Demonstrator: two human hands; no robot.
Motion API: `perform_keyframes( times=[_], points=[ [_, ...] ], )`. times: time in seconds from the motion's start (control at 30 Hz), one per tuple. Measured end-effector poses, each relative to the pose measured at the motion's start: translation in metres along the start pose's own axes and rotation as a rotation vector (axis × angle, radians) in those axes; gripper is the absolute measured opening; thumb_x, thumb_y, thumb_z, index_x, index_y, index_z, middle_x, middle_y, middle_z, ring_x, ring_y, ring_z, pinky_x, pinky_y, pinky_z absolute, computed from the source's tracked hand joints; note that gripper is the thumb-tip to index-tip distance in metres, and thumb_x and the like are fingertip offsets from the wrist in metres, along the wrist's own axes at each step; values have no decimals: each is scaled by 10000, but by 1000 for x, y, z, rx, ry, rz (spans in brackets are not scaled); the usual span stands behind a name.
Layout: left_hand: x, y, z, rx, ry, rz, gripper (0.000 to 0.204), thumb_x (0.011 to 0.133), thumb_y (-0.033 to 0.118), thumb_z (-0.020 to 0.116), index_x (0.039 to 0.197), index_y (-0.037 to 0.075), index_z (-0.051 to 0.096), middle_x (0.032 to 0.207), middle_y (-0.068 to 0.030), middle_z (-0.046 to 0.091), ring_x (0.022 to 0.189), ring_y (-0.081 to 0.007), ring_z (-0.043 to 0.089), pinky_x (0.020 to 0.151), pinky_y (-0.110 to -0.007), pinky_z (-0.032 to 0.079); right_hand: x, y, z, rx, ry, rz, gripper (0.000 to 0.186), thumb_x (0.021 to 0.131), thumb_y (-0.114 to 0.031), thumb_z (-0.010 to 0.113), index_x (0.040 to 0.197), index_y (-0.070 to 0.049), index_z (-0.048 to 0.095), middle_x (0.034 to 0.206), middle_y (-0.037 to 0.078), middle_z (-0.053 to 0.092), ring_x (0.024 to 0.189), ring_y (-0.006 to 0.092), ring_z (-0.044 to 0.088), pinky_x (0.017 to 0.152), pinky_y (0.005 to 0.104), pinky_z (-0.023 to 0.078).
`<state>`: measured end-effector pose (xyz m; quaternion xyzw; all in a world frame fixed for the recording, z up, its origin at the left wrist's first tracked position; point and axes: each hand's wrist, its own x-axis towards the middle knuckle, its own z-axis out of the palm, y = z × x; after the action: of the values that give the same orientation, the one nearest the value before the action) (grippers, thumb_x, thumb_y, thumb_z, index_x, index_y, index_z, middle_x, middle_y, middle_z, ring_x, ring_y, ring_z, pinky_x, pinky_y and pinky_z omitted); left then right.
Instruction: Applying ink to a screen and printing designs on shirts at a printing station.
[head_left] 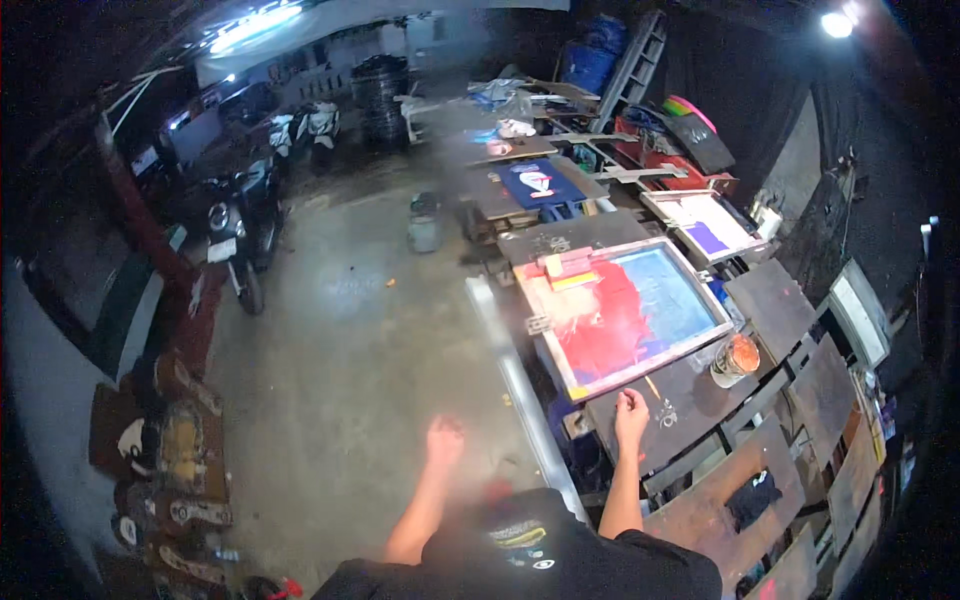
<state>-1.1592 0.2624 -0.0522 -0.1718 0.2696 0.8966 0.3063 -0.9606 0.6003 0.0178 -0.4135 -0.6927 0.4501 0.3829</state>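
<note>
My left hand [445, 440] hangs over the concrete floor, away from the boards; it is hazy, and its fingers do not show clearly. At the near edge of a dark board, my right hand [631, 410] has its fingers curled together; whatever they hold, if anything, is hidden. Just beyond it lies a thin yellowish stick [652, 386]. A wooden-framed printing screen [655, 358] stands ahead of that hand, its mesh partly covered with red ink [615, 325]. A pink-and-red squeegee [568, 268] rests at its far left corner. An ink-smeared tub of orange-red ink [735, 358] stands to the right.
A long metal rail [515, 370] edges the row of boards. Farther off lie a navy printed cloth [540, 183] and a second screen with purple ink [705, 228]. A black cloth [752, 498] lies on a near-right board. A motorbike [240, 235] stands at the left.
</note>
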Motion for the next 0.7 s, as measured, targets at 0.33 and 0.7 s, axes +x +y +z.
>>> perform_keyframes(
  times=[0.33, 0.7],
  points=[
    [196, 37, 139, 210, -88, 106, 192, 990, 264, 551, 1106, 126, 619, 957, 2, 660, 837, -187, 622, 734, -392, 497, 125, 13, 63, -152, 35, -67, 269, 908, -142, 657, 1102, 45, 657, 941, 142, 715, 838, 180, 672, 761, 316, 530],
    [392, -7, 313, 731, -310, 36, 198, 952, 253, 648, 1095, 116, 637, 890, 18, 669, 765, -65, 602, 625, -211, 451, 123, 26, 15, -315, 318, 250, 378, 860, -258, 718, 1091, 35, 662, 940, 206, 717, 872, 316, 705, 798, 395, 536]
  ],
)
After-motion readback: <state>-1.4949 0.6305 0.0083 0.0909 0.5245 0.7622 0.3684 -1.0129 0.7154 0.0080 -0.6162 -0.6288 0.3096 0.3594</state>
